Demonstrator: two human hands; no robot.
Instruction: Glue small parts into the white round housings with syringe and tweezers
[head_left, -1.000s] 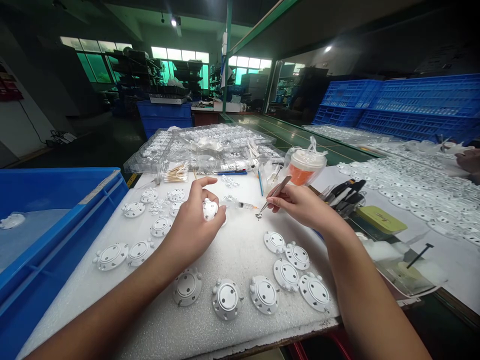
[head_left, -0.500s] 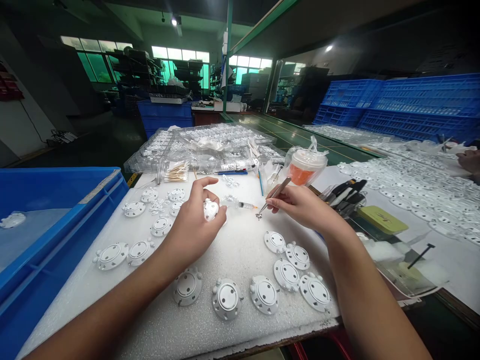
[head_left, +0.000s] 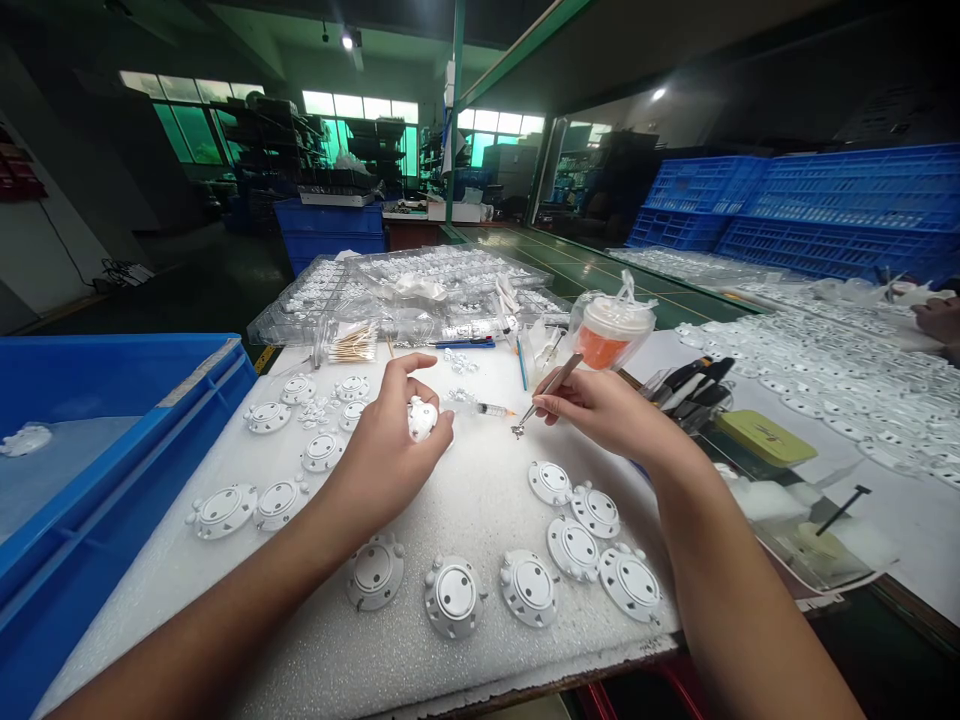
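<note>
Change: hardly any since last frame
Left hand: grips knobbly white plastic part over white foam sheet
Right hand: pinches slim silver metal tweezers, tips at tiny silver metal bits
Part look: dark holes, partly hidden

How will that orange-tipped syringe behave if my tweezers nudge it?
The syringe would probably roll, since its barrel looks round. It's likely light, being slim. Its narrow orange tip, close to the tweezers, might catch first.

White foam sheet bears white discs, a syringe.
</note>
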